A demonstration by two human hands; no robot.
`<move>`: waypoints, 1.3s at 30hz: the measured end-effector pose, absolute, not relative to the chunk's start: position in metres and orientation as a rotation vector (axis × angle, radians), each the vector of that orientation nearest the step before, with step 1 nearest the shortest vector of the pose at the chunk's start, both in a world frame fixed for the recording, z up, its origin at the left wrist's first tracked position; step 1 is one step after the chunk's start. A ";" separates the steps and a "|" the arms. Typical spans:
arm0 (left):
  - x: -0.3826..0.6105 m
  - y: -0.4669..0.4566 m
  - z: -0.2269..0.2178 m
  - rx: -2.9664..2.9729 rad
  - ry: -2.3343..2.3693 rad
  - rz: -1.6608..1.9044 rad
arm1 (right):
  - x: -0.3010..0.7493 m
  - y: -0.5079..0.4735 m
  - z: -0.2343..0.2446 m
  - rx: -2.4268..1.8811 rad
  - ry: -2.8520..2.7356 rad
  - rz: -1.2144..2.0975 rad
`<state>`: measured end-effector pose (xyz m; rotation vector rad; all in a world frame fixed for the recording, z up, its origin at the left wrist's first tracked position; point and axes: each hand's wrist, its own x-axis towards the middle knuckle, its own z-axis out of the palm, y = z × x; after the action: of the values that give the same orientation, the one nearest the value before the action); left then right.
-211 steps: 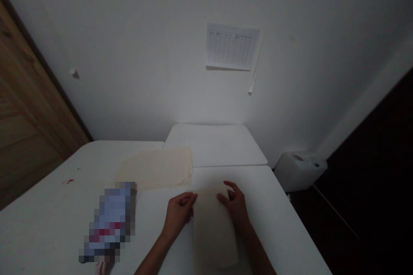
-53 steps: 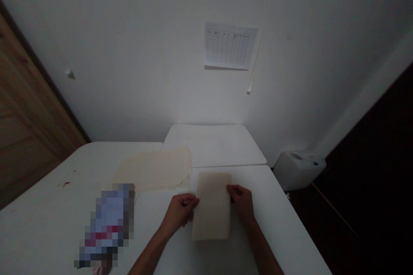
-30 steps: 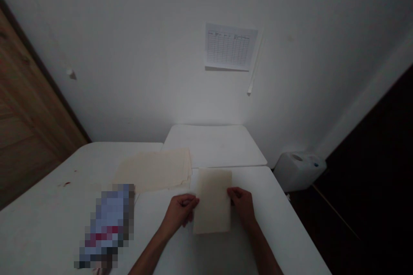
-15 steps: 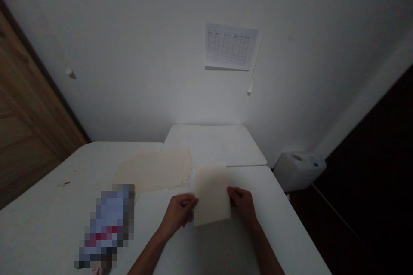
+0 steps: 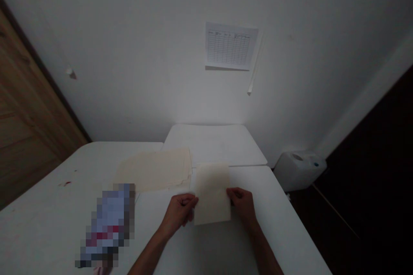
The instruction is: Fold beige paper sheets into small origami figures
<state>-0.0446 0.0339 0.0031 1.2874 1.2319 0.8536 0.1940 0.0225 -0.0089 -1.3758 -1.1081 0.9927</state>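
Left hand [image 5: 180, 212] and right hand [image 5: 242, 204], fingers [image 5: 194, 201] pinching the side edges of the paper [image 5: 212, 193]! Plain, pale cream, rectangular, it's over the counter [image 5: 285, 232], close to the far edge, well in from the right one.

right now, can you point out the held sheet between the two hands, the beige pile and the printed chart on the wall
Held sheet [image 5: 212, 194]: head view, middle of its face.
Beige pile [image 5: 156, 169]: head view, middle of its top.
Printed chart [image 5: 230, 47]: head view, middle of its grid.
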 end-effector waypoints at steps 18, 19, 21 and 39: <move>-0.043 0.030 0.011 1.335 1.238 0.808 | 0.196 0.023 -0.009 -1.358 -1.091 1.091; -0.043 0.030 0.010 1.332 1.245 0.813 | 0.196 0.023 -0.010 -1.351 -1.100 1.105; -0.043 0.030 0.010 1.328 1.262 0.817 | 0.197 0.024 -0.012 -1.348 -1.115 1.108; -0.041 0.034 -0.004 1.372 1.368 0.830 | 0.191 0.020 -0.010 -1.473 -1.267 0.825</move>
<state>-0.0405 0.0337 -0.0037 1.3717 1.3683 0.8301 0.1908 0.0203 -0.0102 -1.4726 -1.2674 0.8250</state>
